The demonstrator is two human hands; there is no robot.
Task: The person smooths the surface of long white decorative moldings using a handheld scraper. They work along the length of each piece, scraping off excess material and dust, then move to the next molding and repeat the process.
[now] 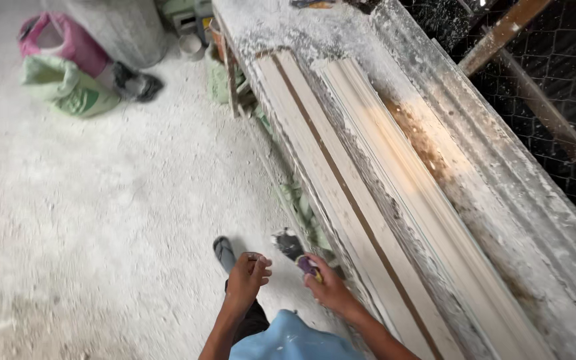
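My left hand [247,279] hangs low in front of me with its fingers curled together, and nothing shows in it. My right hand [328,283] is closed around a small purple and yellow object [309,267], close to the near edge of a long plaster-caked workbench [281,33]. On the bench lie long pale moulding strips [368,173] side by side, with a narrow brown line between two of them. My foot in a grey sandal [223,251] stands on the dusty floor just below my left hand.
White dust covers the floor [101,200]. At far left lie a green sack [68,87] and a pink bag [68,40] beside a grey drum [121,27]. Wire mesh and wooden battens [535,87] run behind the bench. Crumpled green bags [301,207] lie under the bench edge.
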